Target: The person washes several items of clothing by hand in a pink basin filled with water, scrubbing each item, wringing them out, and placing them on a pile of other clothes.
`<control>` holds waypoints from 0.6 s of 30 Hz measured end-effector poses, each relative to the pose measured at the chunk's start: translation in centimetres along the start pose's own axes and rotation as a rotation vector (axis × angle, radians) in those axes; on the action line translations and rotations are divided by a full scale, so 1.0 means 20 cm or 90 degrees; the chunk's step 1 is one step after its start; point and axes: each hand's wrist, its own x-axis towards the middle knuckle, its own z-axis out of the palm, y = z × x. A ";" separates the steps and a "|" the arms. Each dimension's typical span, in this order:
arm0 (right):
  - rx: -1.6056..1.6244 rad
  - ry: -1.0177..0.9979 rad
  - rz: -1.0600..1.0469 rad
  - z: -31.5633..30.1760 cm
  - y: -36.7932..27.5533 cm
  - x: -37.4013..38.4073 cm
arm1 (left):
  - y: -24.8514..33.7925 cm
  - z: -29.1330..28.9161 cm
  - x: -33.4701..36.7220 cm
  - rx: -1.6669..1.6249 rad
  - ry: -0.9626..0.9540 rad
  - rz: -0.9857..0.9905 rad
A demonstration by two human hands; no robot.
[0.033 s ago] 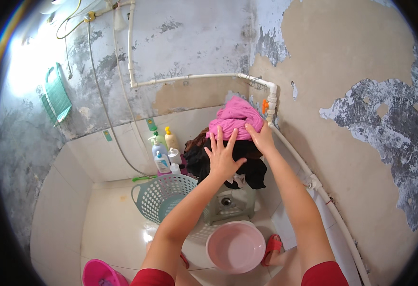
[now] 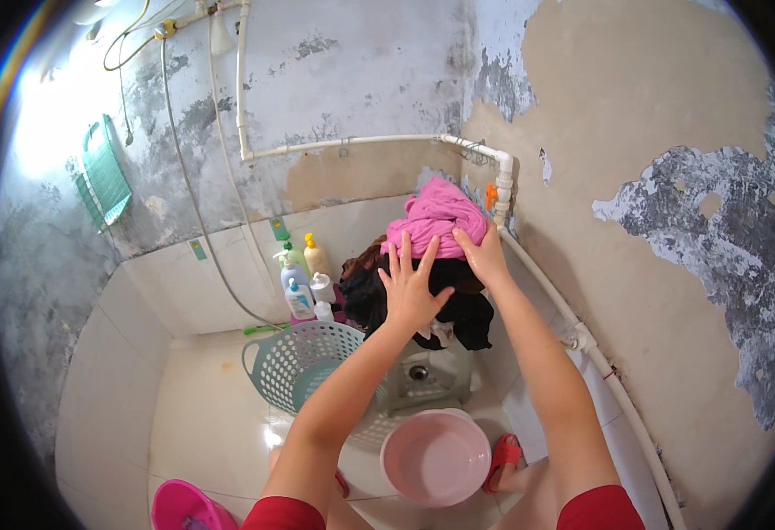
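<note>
A bunched pink cloth [image 2: 439, 214] rests on top of a heap of dark clothes [image 2: 365, 296] in the corner. My left hand [image 2: 412, 287] lies over the front of the heap with its fingers spread, the fingertips touching the lower edge of the pink cloth. Against the right side of that cloth is my right hand [image 2: 486, 256], thumb held apart and its fingers partly out of sight. A bit of pale cloth [image 2: 436, 336] shows low in the heap. What supports the clothes is mostly covered; a grey-green base with a round drain hole [image 2: 418, 373] shows beneath them.
Left of the base stands a grey-green perforated laundry basket [image 2: 268, 367]. Several pump bottles [image 2: 297, 296] are grouped behind it. A pink basin [image 2: 436, 459] sits between my feet, and a bright pink bucket [image 2: 175, 508] is at lower left. White pipes [image 2: 582, 340] run along the right wall.
</note>
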 end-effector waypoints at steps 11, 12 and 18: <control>-0.271 -0.002 -0.044 0.32 -0.17 0.00 | -0.49 0.19 0.16 -0.207 0.173 -0.010; -0.284 -0.009 -0.037 0.35 -0.17 -0.01 | -0.53 0.21 0.13 -0.216 0.191 -0.005; -0.261 -0.030 -0.078 0.40 -0.17 -0.13 | -0.58 0.16 -0.04 -0.236 0.181 -0.014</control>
